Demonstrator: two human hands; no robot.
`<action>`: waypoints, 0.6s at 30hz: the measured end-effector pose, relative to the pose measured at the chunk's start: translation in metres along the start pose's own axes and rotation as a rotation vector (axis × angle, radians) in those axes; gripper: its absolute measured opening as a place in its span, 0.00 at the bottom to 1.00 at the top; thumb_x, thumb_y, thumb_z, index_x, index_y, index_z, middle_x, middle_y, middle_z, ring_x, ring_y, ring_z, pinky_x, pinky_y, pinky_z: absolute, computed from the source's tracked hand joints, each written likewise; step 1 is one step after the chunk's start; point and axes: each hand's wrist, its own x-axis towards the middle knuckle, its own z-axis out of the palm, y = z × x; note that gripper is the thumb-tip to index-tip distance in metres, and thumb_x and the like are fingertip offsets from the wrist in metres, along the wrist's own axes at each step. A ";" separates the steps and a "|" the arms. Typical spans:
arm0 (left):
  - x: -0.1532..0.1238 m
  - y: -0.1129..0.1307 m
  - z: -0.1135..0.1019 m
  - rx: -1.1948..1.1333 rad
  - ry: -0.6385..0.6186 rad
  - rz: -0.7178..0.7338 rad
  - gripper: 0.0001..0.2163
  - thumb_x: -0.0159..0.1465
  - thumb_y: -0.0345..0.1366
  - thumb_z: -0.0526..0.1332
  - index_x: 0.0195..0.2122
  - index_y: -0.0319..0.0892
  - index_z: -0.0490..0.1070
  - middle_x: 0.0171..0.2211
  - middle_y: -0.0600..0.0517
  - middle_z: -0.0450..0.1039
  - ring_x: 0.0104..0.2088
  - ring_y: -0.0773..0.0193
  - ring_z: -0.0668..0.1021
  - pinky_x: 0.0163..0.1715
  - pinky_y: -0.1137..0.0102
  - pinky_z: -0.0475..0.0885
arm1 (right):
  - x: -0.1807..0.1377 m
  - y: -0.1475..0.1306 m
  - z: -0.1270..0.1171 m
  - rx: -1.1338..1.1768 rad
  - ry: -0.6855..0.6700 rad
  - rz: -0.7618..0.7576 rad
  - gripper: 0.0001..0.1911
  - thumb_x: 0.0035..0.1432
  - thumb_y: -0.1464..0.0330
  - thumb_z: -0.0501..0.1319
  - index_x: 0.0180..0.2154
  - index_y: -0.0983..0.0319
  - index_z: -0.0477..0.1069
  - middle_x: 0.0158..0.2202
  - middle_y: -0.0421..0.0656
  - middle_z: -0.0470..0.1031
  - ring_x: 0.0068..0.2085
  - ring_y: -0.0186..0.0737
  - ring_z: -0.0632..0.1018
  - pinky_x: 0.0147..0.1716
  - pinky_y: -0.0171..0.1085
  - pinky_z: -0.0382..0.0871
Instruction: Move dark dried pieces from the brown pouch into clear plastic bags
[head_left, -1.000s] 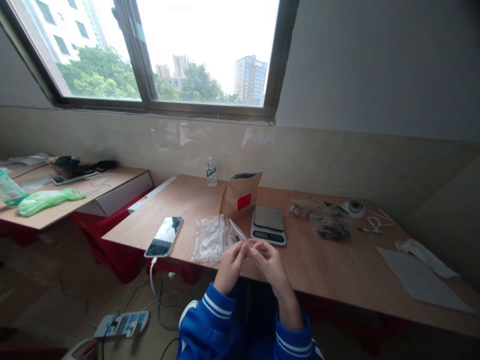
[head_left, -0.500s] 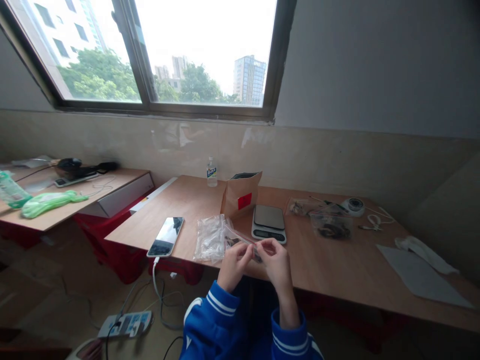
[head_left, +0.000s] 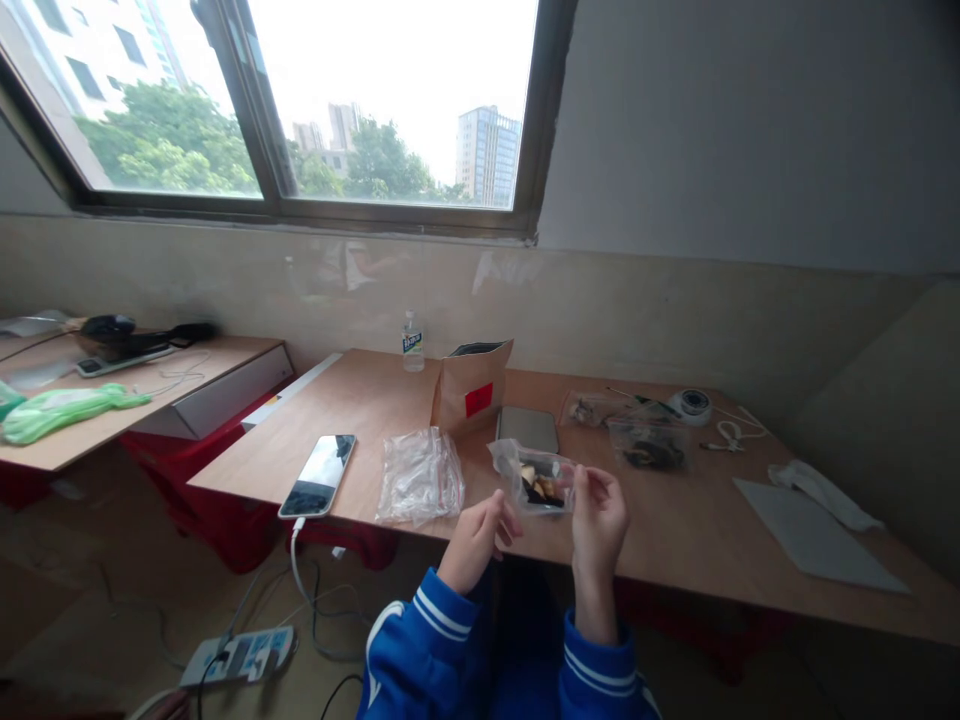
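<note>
My right hand holds up a small clear plastic bag with dark and pale pieces inside, pinched at its right edge in front of the digital scale. My left hand hangs just below and left of that bag, fingers loosely curled, touching nothing. A pile of empty clear bags lies on the wooden table to the left. Behind them stands a brown paper pouch with a red label.
A phone on a charging cable lies at the table's left front edge. A water bottle stands by the wall. Filled bags, a round white device and a grey sheet lie right. A power strip sits on the floor.
Both hands were together on the small bag; now the left hand has let go and dropped, while the right hand has lifted the bag up and to the right.
</note>
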 end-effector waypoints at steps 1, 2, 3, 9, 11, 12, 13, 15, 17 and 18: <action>0.001 -0.001 -0.002 0.002 0.009 -0.006 0.26 0.63 0.54 0.44 0.25 0.38 0.69 0.26 0.48 0.69 0.27 0.66 0.72 0.17 0.76 0.65 | 0.000 0.000 0.002 0.024 0.005 -0.005 0.20 0.49 0.53 0.63 0.34 0.62 0.65 0.34 0.49 0.78 0.31 0.41 0.79 0.31 0.38 0.74; 0.001 -0.002 -0.004 0.016 0.030 -0.002 0.26 0.63 0.54 0.45 0.26 0.38 0.69 0.28 0.47 0.70 0.27 0.66 0.72 0.17 0.76 0.66 | -0.001 -0.001 0.003 0.044 0.008 -0.008 0.19 0.49 0.54 0.64 0.34 0.62 0.64 0.35 0.49 0.78 0.31 0.41 0.79 0.32 0.38 0.74; 0.003 -0.003 -0.007 0.031 0.061 0.009 0.24 0.63 0.54 0.46 0.27 0.38 0.70 0.29 0.47 0.70 0.28 0.65 0.72 0.18 0.76 0.66 | -0.001 -0.001 0.004 0.063 0.008 -0.007 0.19 0.49 0.54 0.64 0.34 0.62 0.64 0.35 0.49 0.78 0.31 0.40 0.79 0.32 0.38 0.74; 0.025 -0.012 -0.017 -0.303 0.191 -0.047 0.21 0.60 0.49 0.57 0.50 0.44 0.65 0.50 0.45 0.68 0.43 0.62 0.74 0.40 0.69 0.71 | -0.007 -0.003 0.009 0.191 -0.019 0.046 0.19 0.49 0.55 0.64 0.34 0.62 0.64 0.34 0.46 0.78 0.30 0.40 0.79 0.33 0.41 0.74; 0.035 -0.015 -0.021 -0.465 0.028 -0.132 0.24 0.59 0.48 0.58 0.55 0.46 0.60 0.51 0.45 0.68 0.43 0.60 0.75 0.42 0.65 0.71 | -0.006 -0.001 0.010 0.201 -0.031 0.059 0.19 0.49 0.55 0.64 0.34 0.62 0.63 0.34 0.45 0.78 0.31 0.41 0.79 0.34 0.42 0.74; 0.040 -0.016 -0.024 -0.522 -0.048 -0.155 0.26 0.59 0.47 0.59 0.57 0.47 0.58 0.49 0.44 0.69 0.42 0.60 0.76 0.42 0.64 0.71 | -0.006 0.001 0.010 0.188 -0.049 0.058 0.19 0.49 0.54 0.64 0.35 0.61 0.63 0.34 0.46 0.77 0.32 0.41 0.79 0.35 0.42 0.74; 0.044 -0.017 -0.028 -0.564 -0.106 -0.164 0.28 0.58 0.45 0.61 0.58 0.47 0.56 0.47 0.45 0.71 0.40 0.59 0.77 0.41 0.62 0.72 | -0.005 0.003 0.011 0.161 -0.070 0.048 0.19 0.50 0.54 0.63 0.35 0.61 0.63 0.34 0.46 0.77 0.33 0.41 0.79 0.36 0.42 0.73; 0.051 -0.016 -0.037 -0.608 -0.157 -0.162 0.28 0.57 0.41 0.63 0.58 0.47 0.55 0.43 0.46 0.73 0.38 0.59 0.77 0.40 0.60 0.73 | -0.003 0.009 0.011 0.070 -0.099 -0.008 0.19 0.52 0.53 0.61 0.36 0.61 0.63 0.36 0.47 0.76 0.36 0.42 0.78 0.39 0.44 0.72; 0.058 -0.013 -0.046 -0.622 -0.164 -0.166 0.24 0.57 0.38 0.63 0.54 0.43 0.60 0.41 0.46 0.73 0.36 0.59 0.78 0.38 0.60 0.73 | -0.002 0.014 0.012 -0.041 -0.094 -0.099 0.19 0.52 0.54 0.61 0.38 0.61 0.64 0.38 0.47 0.73 0.39 0.43 0.76 0.41 0.44 0.70; 0.061 -0.012 -0.050 -0.626 -0.168 -0.176 0.22 0.57 0.38 0.63 0.52 0.42 0.62 0.40 0.46 0.74 0.36 0.59 0.78 0.38 0.59 0.74 | -0.002 0.015 0.012 -0.096 -0.080 -0.150 0.20 0.52 0.54 0.61 0.39 0.62 0.64 0.39 0.48 0.72 0.41 0.43 0.75 0.41 0.43 0.70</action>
